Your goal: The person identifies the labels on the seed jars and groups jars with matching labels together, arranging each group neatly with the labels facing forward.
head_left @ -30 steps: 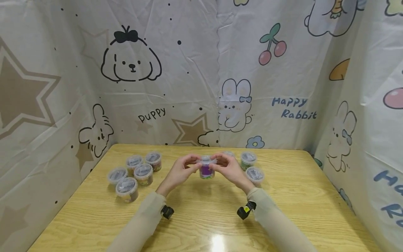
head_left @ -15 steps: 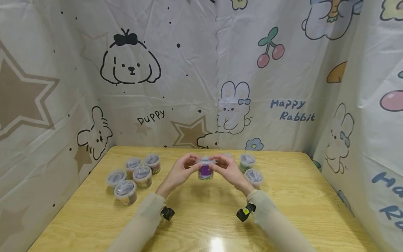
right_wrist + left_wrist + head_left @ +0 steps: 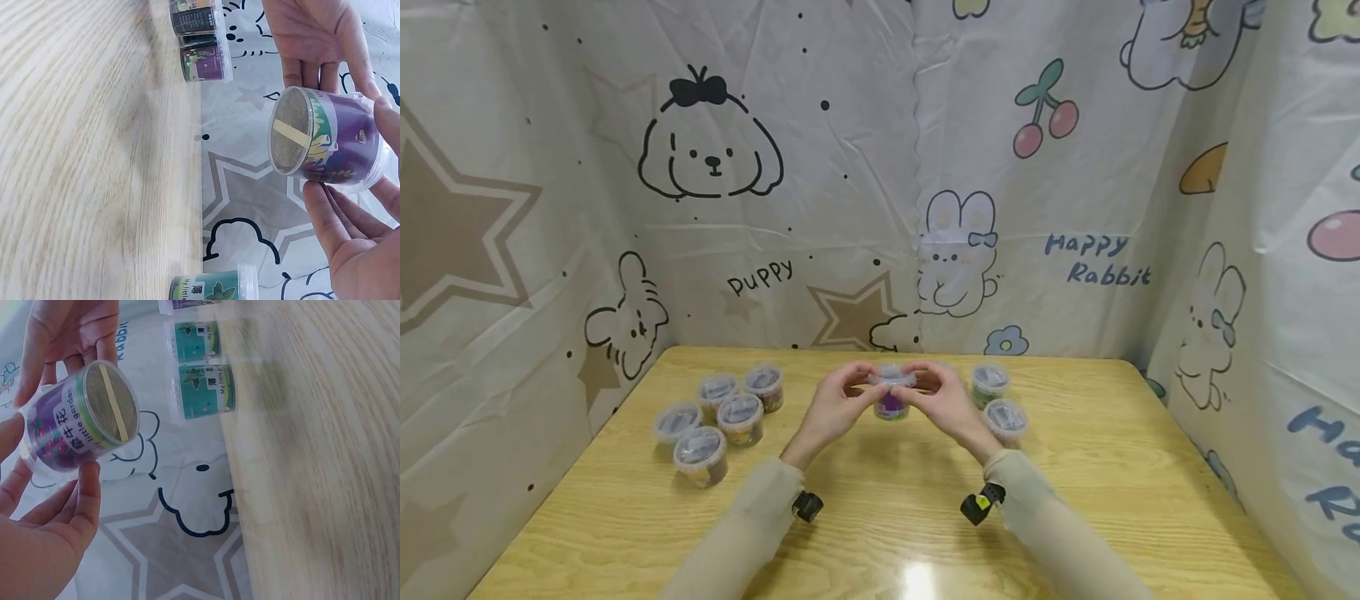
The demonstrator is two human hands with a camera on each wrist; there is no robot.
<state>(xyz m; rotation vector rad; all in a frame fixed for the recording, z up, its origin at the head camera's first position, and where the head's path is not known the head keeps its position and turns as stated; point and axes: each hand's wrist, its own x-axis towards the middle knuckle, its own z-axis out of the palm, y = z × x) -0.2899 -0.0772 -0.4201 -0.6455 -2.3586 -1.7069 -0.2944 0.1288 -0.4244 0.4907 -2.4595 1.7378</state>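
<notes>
Hands meet over the table's [image 3: 880,533] middle: left hand [image 3: 833,406] and right hand [image 3: 942,402] both pinch the purple tub [image 3: 891,397] by its lid rim, lifted off the wood. Lid looks still on. Five tubs [image 3: 718,421] sit near the left edge, two tubs [image 3: 997,400] toward the right.

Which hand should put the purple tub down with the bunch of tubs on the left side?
Probably the left hand. Both hands hold the purple tub above the table, and the right hand is on the far side from the five tubs, which sit on the left hand's side.
</notes>
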